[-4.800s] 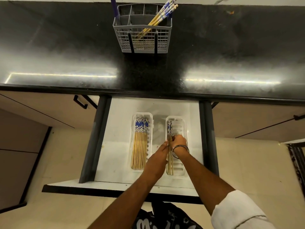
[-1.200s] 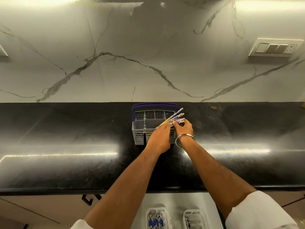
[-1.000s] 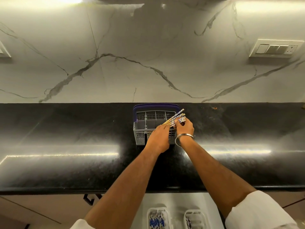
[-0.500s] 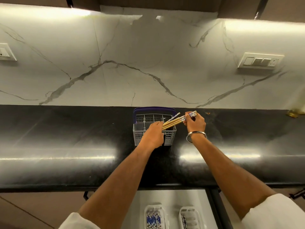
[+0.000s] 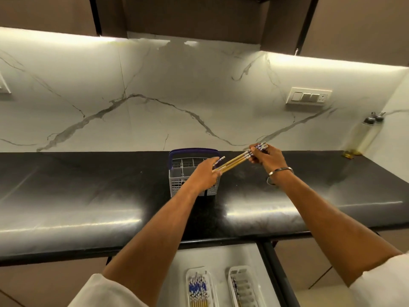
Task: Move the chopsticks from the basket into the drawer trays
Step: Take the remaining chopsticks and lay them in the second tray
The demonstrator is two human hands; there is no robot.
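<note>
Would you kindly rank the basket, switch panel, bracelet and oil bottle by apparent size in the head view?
Largest to smallest, as seen:
1. basket
2. switch panel
3. oil bottle, close to the panel in area and farther away, so unsure
4. bracelet

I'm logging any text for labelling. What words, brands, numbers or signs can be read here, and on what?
None can be read.
chopsticks: blue and white pattern only, no letters made out.
switch panel: no readable marking.
bottles: too small and blurred to tell.
basket: no label visible.
</note>
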